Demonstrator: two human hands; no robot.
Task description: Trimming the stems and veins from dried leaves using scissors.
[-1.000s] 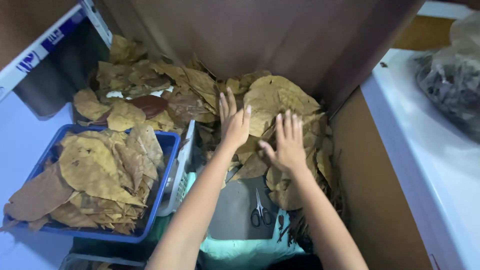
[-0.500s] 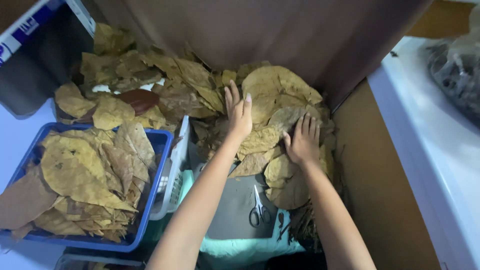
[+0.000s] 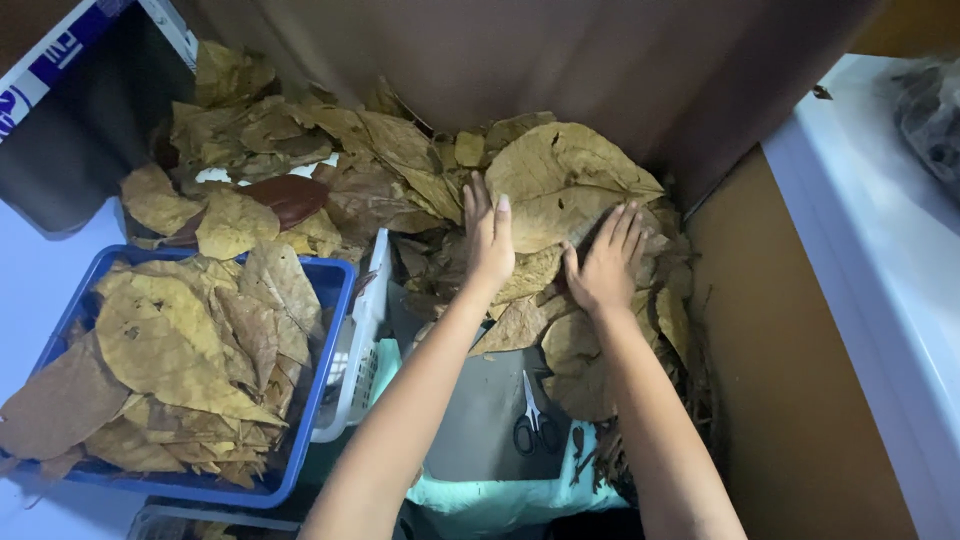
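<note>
Both my hands lie flat on a heap of large dry brown leaves (image 3: 560,180) piled against a brown wall. My left hand (image 3: 487,238) rests palm down with its fingers together near the middle of the heap. My right hand (image 3: 604,262) lies just to its right, fingers slightly spread, touching the lower edge of the biggest leaf. Neither hand grips a leaf. A blue plastic basket (image 3: 322,360) at the left is full of flattened dry leaves (image 3: 180,350).
Small black-handled scissors (image 3: 532,418) lie on a grey surface between my forearms. A white basket (image 3: 365,340) stands beside the blue one. More loose leaves (image 3: 260,150) lie at the back left. A white counter (image 3: 880,260) runs along the right.
My right hand has moved up and right onto the big leaf. My left hand stays flat on the heap. The view has shifted slightly.
</note>
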